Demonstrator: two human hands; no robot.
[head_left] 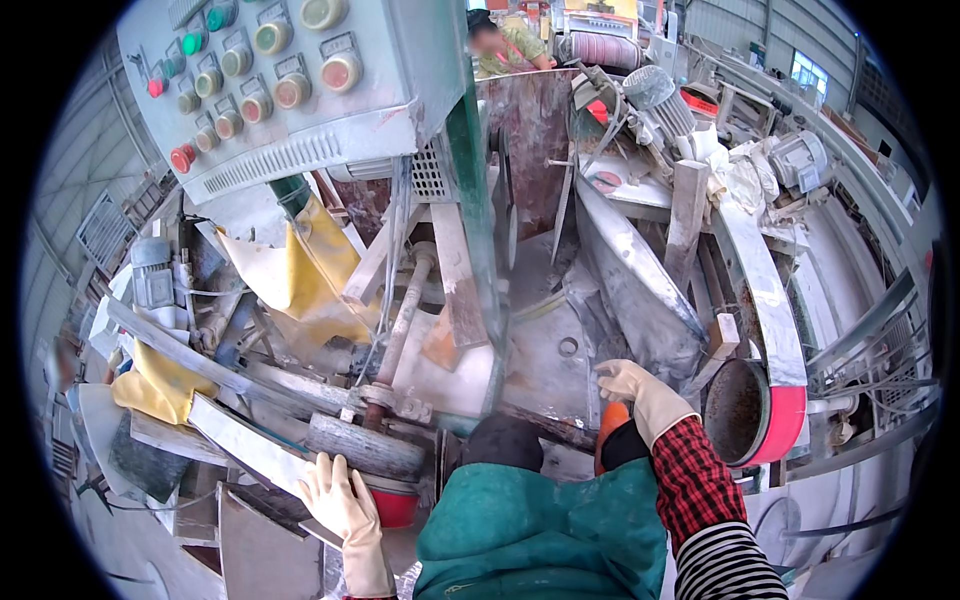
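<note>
A dusty workshop machine fills the view. The left hand (340, 500), gloved, lies flat with fingers apart on a long grey stone strip (245, 445); the right hand (640, 388) rests open on the dusty metal plate (545, 365).

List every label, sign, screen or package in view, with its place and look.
Control panel: upper left, tilted grey box with red, green and pale round buttons, each under a small label plate.
Round sticker: upper middle on the machine, red and white.
No screens or packages visible.
</note>
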